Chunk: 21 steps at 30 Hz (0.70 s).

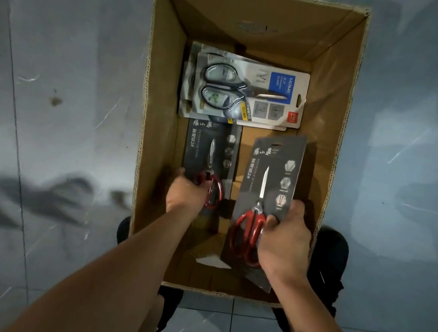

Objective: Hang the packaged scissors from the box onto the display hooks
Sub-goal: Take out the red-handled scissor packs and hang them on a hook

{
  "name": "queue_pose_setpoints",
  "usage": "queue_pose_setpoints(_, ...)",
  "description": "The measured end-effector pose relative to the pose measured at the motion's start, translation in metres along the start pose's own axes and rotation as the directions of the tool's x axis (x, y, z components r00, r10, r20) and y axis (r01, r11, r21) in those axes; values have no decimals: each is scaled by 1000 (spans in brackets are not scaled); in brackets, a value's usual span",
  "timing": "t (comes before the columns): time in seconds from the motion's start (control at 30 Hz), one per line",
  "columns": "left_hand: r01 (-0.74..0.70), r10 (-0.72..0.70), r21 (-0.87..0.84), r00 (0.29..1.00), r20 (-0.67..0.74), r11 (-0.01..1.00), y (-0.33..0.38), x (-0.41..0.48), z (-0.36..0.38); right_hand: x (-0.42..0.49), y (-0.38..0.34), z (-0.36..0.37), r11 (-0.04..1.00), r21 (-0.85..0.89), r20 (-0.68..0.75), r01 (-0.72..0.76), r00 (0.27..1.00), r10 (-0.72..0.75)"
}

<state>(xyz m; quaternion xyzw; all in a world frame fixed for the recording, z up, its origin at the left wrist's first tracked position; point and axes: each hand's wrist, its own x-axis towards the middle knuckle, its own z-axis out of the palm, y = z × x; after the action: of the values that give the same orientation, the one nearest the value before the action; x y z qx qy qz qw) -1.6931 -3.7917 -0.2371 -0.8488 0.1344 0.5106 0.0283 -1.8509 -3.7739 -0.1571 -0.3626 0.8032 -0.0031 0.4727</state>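
Grey tiled floor [48, 110], open box [344, 128]. The right hand [284, 242] holds a red-handled pack [271, 174] lifted; the left hand [183, 193] grips a second pack [209, 147] inside. Grey-handled packs [252, 93] lie at the far end. No hooks in sight, so the hanging seems still ahead.

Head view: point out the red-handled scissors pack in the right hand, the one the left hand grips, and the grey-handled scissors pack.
Right red-handled scissors pack [263, 184], head view, on the blade.
Left red-handled scissors pack [211, 153], head view, on the blade.
Grey-handled, blue-labelled scissors pack [242, 90], head view, on the pivot.
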Motion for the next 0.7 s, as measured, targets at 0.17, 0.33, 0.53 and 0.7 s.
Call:
queue_pose_setpoints(0.17, 8, -1, 202, 999, -39, 979, 9, 43, 44, 14, 7, 7, 1000, -2, 53, 30, 998, -30)
queue_pose_setpoints(0.33, 78, -20, 249, 974, -228, 965, 17, 50, 55, 25, 11, 18, 1000, -3, 33, 0, 999, 0)
queue_pose_setpoints(0.53, 87, -85, 74, 996, -34, 993, 14, 37, 38, 22, 9, 7, 1000, -10, 15, -13, 1000, 13)
queue_pose_setpoints(0.7, 67, -68, -14, 992, -104, 998, 0, -15, 3, -9, -13, -23, 998, 49, 7, -42, 999, 42)
